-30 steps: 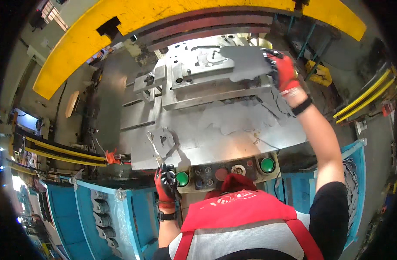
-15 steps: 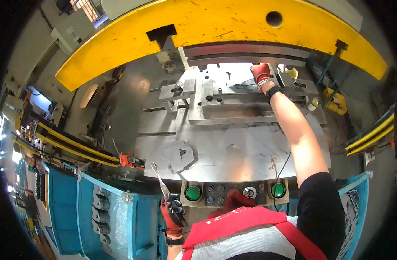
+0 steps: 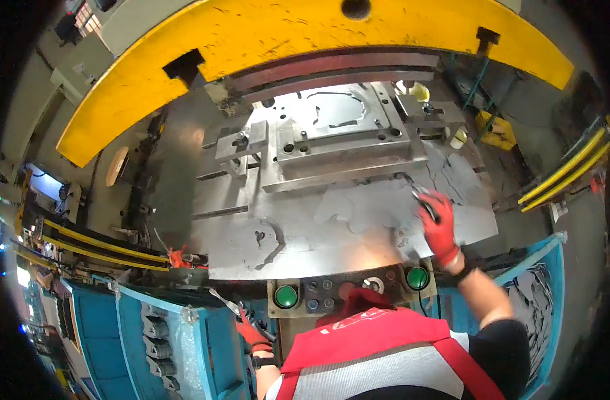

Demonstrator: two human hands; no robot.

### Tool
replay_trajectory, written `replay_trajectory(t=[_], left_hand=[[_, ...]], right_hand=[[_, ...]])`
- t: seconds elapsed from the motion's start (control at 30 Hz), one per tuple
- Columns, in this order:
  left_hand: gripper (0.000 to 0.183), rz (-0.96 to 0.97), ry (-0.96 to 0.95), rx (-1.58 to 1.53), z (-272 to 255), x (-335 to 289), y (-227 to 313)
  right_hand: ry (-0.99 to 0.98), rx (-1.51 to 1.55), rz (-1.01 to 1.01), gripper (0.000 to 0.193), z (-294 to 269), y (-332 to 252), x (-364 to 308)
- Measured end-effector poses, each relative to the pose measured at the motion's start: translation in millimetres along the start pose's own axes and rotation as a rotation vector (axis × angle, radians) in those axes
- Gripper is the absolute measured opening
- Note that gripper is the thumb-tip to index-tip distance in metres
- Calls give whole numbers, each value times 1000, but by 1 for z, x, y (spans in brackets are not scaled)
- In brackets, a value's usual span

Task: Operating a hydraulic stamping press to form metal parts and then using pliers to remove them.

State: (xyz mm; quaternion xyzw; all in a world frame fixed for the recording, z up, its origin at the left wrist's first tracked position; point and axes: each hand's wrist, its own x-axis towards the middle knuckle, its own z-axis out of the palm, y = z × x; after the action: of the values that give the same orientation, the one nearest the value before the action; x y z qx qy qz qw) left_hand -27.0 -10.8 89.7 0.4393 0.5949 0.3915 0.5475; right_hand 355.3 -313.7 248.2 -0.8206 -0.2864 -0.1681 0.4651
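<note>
Grey metal parts in a blue bin, left fingers closed round a metal tool, right fingers half-curled, hold unclear.

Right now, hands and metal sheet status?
Left hand holding silver tool. Right hand by grey sheet, grip unclear. Rounded plate lies on table.

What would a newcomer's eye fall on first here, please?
Probably the yellow beam across the top, above the bright steel die. Next, the red-gloved right hand shows over the table, toward its right, while the left hand holds a metal tool at lower left. Two green buttons stand out near bottom centre.
</note>
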Motion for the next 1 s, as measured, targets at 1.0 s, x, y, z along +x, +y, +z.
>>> replay_trajectory(t=[1.0], left_hand=[[83,-137,-273,433,42,-15,-68]], right_hand=[[-147,-178,994,93,13,139,-241]])
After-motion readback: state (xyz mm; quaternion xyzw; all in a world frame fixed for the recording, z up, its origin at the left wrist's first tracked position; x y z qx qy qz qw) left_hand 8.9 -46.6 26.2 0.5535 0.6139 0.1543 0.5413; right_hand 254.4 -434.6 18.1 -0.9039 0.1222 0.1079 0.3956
